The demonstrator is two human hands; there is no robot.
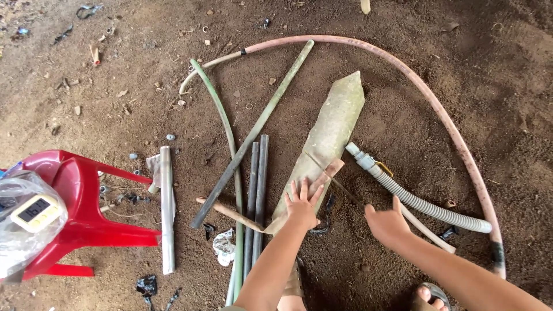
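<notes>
My left hand (302, 204) lies flat with fingers spread on the near end of a long pale weathered plank (335, 124) that has a pointed far end. A brownish strip (329, 171) sits just beyond its fingertips. My right hand (387, 223), thumb up and fingers curled, closes on the near end of a thin stick (334, 179) that slants across the plank. A grey corrugated hose (429, 208) with a white fitting lies just beyond that hand.
Two dark pipes (257, 190), a longer slanted dark pipe (253, 135), a green hose (222, 112) and a grey pipe (166, 207) lie on the dirt to the left. A pink hose (438, 109) arcs around the right. A red plastic chair (80, 196) holds a bagged digital timer (36, 212). My sandalled foot (429, 296) is below.
</notes>
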